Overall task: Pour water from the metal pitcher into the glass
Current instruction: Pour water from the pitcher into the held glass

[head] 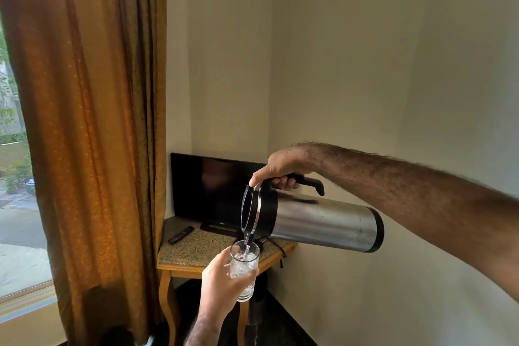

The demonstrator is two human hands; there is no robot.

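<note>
In the lower middle of the frame I see the left hand (217, 275) with fingers wrapped around the glass (245, 271). Just above it, the right hand (280, 168) grips the handle of the metal pitcher (317, 220), tipped almost flat, and water (247, 248) runs into the glass.

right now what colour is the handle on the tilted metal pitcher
Black, as the head view shows: the steel pitcher's handle is in the right hand's grip.

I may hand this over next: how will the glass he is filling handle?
The glass is clear and smooth, so probably slippery if wet and fragile. Water is streaming in from the metal pitcher, so it likely feels heavier in the left hand.
</note>
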